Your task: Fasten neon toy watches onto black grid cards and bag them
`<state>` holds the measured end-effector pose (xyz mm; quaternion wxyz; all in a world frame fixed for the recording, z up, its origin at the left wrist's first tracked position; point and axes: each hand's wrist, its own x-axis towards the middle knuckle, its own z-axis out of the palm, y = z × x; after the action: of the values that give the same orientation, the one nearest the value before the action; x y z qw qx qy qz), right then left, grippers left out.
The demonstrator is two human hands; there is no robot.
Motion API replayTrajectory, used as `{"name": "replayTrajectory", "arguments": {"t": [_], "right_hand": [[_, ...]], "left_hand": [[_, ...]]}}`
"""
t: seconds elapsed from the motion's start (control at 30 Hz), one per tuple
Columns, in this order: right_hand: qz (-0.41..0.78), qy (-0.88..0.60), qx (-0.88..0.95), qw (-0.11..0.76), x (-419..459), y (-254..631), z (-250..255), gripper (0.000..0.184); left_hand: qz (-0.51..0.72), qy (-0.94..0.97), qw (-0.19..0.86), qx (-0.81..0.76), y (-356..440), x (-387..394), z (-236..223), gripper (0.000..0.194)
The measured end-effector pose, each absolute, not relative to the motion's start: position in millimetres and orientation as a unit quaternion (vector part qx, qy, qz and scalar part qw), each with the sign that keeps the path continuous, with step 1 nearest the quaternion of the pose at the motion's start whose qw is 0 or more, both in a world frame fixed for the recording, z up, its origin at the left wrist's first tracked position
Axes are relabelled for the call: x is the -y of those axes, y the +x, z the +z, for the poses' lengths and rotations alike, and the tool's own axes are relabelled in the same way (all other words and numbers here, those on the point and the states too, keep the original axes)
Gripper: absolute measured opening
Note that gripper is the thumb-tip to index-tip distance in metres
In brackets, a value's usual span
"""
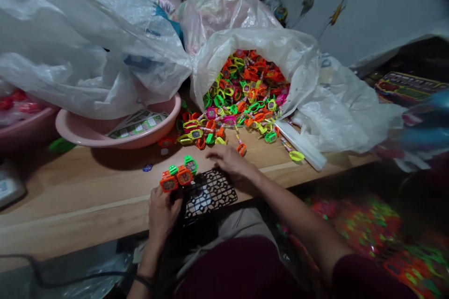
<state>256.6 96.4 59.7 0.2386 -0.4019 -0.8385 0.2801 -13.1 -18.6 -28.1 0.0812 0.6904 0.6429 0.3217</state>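
Observation:
My left hand is closed on a bunch of small toy watches, orange and green, held just over the table's front edge beside a black grid tray. My right hand lies on the wooden table beyond the tray, fingers stretched toward loose toy watches that spill from an open white plastic bag. An orange toy watch lies right by its fingertips. The pile mixes orange, green, yellow and pink pieces.
A pink basin with printed paper sheets stands at the left under a big clear plastic bag. A clear flat packet lies right of the pile. More coloured toys lie on the floor at the right.

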Motion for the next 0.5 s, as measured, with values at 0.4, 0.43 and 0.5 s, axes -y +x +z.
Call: {"name": "replayTrajectory", "arguments": {"t": [0.4,0.43,0.5], "right_hand": [[0.214,-0.605,0.765,0.062,-126,293,62,0.012],[0.213,-0.602,0.767,0.064,-123,294,62,0.011],[0.223,-0.589,0.773,0.078,-118,298,60,0.012]], "left_hand": [[0.341,0.678,0.037,-0.651,-12,21,-33,0.025],[0.34,0.679,0.036,-0.65,-13,22,-33,0.024],[0.337,0.682,0.033,-0.648,-13,22,-35,0.023]]}}
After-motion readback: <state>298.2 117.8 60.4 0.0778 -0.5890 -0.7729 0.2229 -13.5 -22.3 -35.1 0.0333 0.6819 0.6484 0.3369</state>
